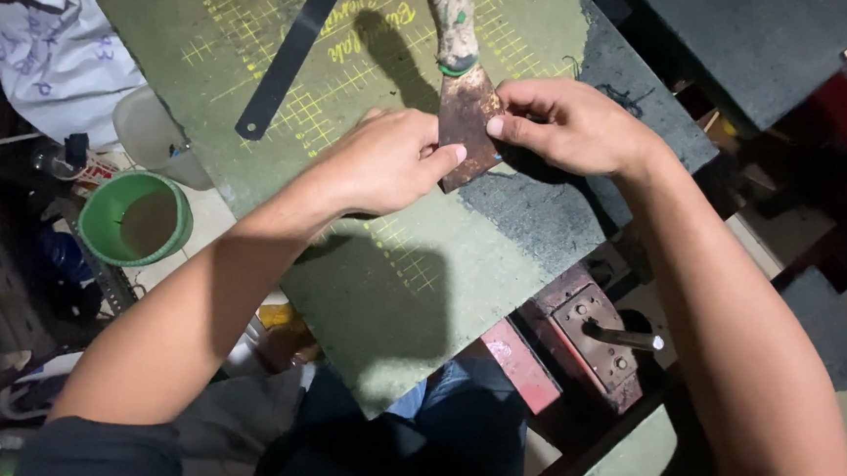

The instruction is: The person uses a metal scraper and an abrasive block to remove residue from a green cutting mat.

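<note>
A putty knife with a rusty brown blade (468, 125) and a paint-stained handle (453, 19) lies on a worn green cutting mat (381, 284). My left hand (384, 162) pinches the blade's left edge with thumb and fingers. My right hand (568, 124) holds the blade's right edge, thumb on top. Both hands meet over the blade near the mat's right side. What lies under the blade is hidden.
A long dark metal ruler (288, 53) lies diagonally on the mat's upper part. A green bucket (136, 218) and a translucent container (155, 133) stand left of the mat. A red metal machine part (589, 336) sits below the mat's right edge. White bag (48, 44) at upper left.
</note>
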